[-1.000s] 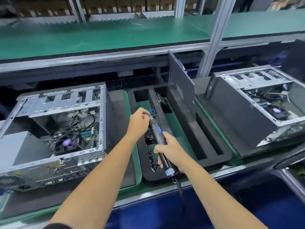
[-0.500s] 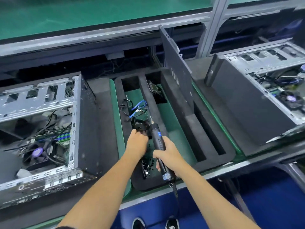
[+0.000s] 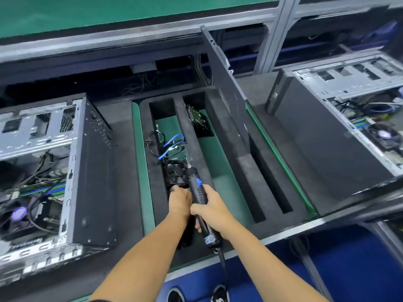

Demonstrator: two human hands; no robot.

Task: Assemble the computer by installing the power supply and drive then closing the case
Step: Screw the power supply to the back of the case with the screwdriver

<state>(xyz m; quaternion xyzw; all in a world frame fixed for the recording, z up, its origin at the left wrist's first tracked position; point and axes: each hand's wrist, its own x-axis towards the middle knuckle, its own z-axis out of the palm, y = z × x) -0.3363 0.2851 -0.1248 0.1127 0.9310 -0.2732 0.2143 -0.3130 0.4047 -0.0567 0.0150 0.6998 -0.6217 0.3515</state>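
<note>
An open computer case lies on its side at the left, its fan and cables showing. A black foam tray in the middle has several slots. My right hand grips a black electric screwdriver, tip pointing away from me. My left hand reaches down into the left slot near a black fan; its fingertips are hidden, so what it holds cannot be told. A drive leans in the second slot. A dark side panel stands upright in the tray.
Blue and black cables lie in the left slot. A second open case sits at the right. A green shelf and metal posts run along the back. My shoes show on the blue floor below the bench edge.
The view has tilted down and drawn closer. My left hand has dropped from the screwdriver's tip into the tray's left slot. My right hand has kept hold of the screwdriver.
</note>
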